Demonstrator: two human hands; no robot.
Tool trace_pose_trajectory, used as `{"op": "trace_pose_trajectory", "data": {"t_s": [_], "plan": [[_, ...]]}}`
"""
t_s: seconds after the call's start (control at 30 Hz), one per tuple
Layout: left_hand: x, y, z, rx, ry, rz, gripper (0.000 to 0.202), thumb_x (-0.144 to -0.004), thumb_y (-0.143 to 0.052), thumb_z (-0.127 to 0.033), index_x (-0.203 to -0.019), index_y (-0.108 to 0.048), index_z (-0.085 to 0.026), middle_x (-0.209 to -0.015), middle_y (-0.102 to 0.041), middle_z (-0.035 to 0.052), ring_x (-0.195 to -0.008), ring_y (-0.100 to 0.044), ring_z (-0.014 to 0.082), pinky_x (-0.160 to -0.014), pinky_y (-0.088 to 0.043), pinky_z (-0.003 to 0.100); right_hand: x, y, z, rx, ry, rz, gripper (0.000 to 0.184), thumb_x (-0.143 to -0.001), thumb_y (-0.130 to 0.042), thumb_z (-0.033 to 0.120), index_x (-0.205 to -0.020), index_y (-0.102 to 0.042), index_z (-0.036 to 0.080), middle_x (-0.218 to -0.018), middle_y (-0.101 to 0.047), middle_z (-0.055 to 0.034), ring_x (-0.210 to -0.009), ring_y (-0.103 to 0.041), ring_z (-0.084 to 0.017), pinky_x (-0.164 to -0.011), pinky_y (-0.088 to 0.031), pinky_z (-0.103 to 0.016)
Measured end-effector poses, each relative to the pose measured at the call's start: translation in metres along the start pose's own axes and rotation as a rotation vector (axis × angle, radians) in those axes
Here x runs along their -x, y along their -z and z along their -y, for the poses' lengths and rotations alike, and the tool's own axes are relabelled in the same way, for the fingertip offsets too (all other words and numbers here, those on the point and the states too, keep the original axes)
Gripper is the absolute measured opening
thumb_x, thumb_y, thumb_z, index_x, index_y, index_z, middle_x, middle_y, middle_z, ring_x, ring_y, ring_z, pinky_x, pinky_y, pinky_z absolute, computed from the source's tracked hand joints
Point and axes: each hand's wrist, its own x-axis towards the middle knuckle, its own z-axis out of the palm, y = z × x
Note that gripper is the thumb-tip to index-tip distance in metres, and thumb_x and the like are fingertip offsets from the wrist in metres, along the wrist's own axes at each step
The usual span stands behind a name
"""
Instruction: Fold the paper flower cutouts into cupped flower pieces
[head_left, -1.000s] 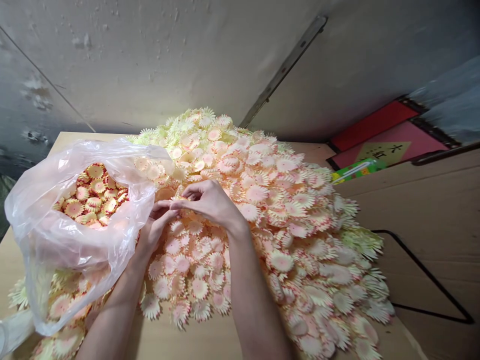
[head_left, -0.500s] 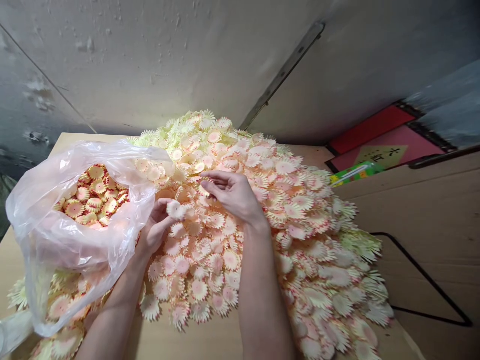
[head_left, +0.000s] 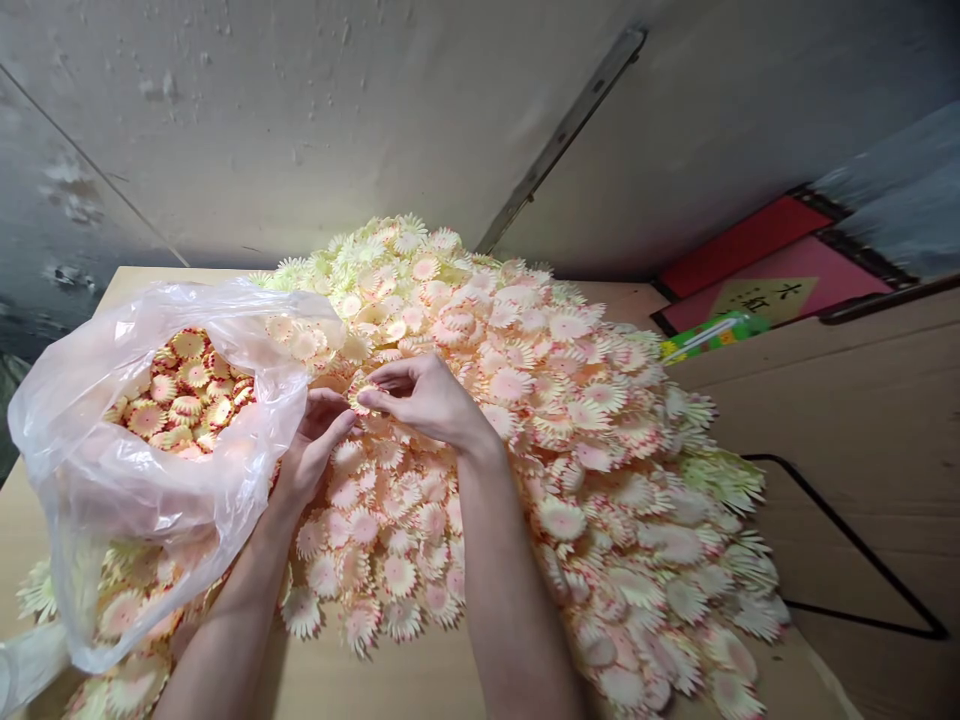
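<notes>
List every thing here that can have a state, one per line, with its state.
Clear plastic bag, open-mouthed, part-filled with yellow-and-red flower pieces.
Heap of cream-and-pink paper flower cut-outs, loose, piled on the pale wooden table.
Small scalloped flower piece, held above the heap between fingertips.
Right hand, pinched shut on that piece.
Left hand, fingertips at the same piece; grip unclear.

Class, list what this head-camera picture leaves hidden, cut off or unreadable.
Head view: which hand grips the paper flower; the overlapping fingers of the left hand and right hand cover it.
Head view: plastic bag's lower end, cut by the left edge.
Head view: writing on the red sign, too small.
</notes>
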Motion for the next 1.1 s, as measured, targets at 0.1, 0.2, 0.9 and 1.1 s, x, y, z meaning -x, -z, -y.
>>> {"op": "trace_pose_trajectory", "data": {"t_s": [0.1, 0.2, 0.9, 1.1], "plan": [[-0.001, 0.001, 0.002, -0.016, -0.007, -0.007, 0.03, -0.072, -0.084, -0.028, -0.089, -0.061, -0.021, -0.091, -0.06, -0.0022, -0.081, -0.061, 0.0112, -0.073, -0.056, 0.023, -0.002, -0.005, 0.001, 0.004, 0.061, 0.035, 0.023, -0.071, -0.078, 0.036, -0.074, -0.074, 0.013, -0.071, -0.072, -0.0055, -0.065, -0.065, -0.016, -0.058, -0.05, -0.026], [-0.001, 0.004, 0.004, -0.031, -0.004, -0.002, 0.028, -0.073, -0.083, -0.028, -0.089, -0.062, -0.02, -0.091, -0.063, -0.0022, -0.084, -0.063, 0.0118, -0.075, -0.056, 0.024, -0.003, -0.009, 0.001, 0.042, 0.097, 0.003, 0.027, -0.07, -0.079, 0.039, -0.065, -0.071, 0.013, -0.059, -0.062, -0.001, -0.055, -0.054, -0.011, -0.05, -0.041, -0.024], [-0.003, 0.009, 0.007, 0.071, 0.087, -0.062, 0.034, -0.064, -0.088, -0.035, -0.085, -0.066, -0.021, -0.085, -0.069, -0.0017, -0.077, -0.065, 0.0144, -0.077, -0.056, 0.029, 0.002, -0.005, 0.009, -0.032, 0.065, 0.096, 0.027, -0.072, -0.08, 0.042, -0.072, -0.075, 0.016, -0.067, -0.07, -0.0035, -0.06, -0.061, -0.014, -0.055, -0.046, -0.026], [-0.001, 0.01, 0.007, 0.118, 0.026, 0.09, 0.031, -0.071, -0.085, -0.036, -0.084, -0.06, -0.021, -0.089, -0.064, -0.0012, -0.078, -0.062, 0.0123, -0.078, -0.056, 0.028, -0.002, 0.004, -0.002, -0.218, 0.042, -0.13, 0.029, -0.068, -0.084, 0.043, -0.075, -0.075, 0.016, -0.065, -0.067, -0.0026, -0.054, -0.056, -0.011, -0.047, -0.045, -0.024]]}}
